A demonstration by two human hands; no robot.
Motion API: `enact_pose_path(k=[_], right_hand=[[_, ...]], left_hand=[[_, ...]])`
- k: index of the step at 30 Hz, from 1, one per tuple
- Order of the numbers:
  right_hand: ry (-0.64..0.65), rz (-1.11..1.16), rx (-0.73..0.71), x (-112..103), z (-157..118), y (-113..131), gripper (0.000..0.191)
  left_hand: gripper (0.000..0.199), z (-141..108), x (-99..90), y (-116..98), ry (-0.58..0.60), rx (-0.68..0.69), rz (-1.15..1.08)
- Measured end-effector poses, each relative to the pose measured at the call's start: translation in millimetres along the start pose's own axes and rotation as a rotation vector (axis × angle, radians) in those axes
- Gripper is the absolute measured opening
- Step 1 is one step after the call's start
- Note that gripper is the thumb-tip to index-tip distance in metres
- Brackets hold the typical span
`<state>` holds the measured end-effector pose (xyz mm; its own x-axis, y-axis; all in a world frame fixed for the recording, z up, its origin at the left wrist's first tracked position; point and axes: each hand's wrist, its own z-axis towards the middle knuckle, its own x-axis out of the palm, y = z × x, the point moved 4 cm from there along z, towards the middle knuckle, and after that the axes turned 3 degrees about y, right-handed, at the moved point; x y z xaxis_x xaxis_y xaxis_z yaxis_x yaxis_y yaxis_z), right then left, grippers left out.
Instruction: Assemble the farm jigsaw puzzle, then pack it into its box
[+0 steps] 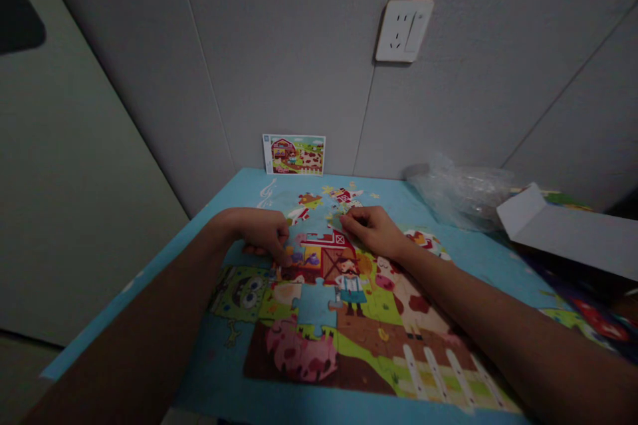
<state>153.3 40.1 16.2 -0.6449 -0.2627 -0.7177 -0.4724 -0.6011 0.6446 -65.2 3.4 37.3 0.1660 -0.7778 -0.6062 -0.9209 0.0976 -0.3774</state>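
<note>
One partly joined, multicoloured farm-scene jigsaw puzzle (366,327) lay flat on a light-blue tabletop (279,402). Bare left hand (266,236): curled at its left edge, grip unclear. Bare right hand (371,227): pinched at far edge, contents unclear. Risk: right forearm (488,309), dragging, could part pieces.

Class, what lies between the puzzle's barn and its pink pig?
The head view shows a gap in the puzzle, with the blue tabletop showing through.
</note>
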Motion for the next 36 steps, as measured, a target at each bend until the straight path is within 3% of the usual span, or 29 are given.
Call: enact_pose_path(k=[5, 11, 18, 26, 31, 36], right_hand=[[-0.003, 0.000, 0.001, -0.1, 0.4, 0.3, 0.042], [-0.002, -0.002, 0.002, 0.1, 0.3, 0.1, 0.044], [-0.002, 0.003, 0.010, 0.5, -0.1, -2.5, 0.044], [-0.014, -0.028, 0.002, 0.2, 0.8, 0.7, 0.043], [-0.004, -0.027, 0.002, 1.1, 0.8, 1.6, 0.044], [0.000, -0.033, 0.014, 1.1, 0.5, 1.0, 0.044]], left_hand=[[0.050, 0.0, -3.4, 0.5, -0.071, -0.064, 0.100], [0.042, 0.7, -1.8, -7.4, -0.087, 0.033, 0.073], [0.044, 0.8, 7.7, -13.4, 0.047, 0.074, 0.021], [0.044, 7.0, 9.9, -16.4, 0.041, 0.151, -0.009], [0.041, 7.9, 7.9, -20.7, -0.026, 0.227, 0.039], [0.036, 5.3, 9.9, -24.1, 0.028, 0.246, -0.004]])
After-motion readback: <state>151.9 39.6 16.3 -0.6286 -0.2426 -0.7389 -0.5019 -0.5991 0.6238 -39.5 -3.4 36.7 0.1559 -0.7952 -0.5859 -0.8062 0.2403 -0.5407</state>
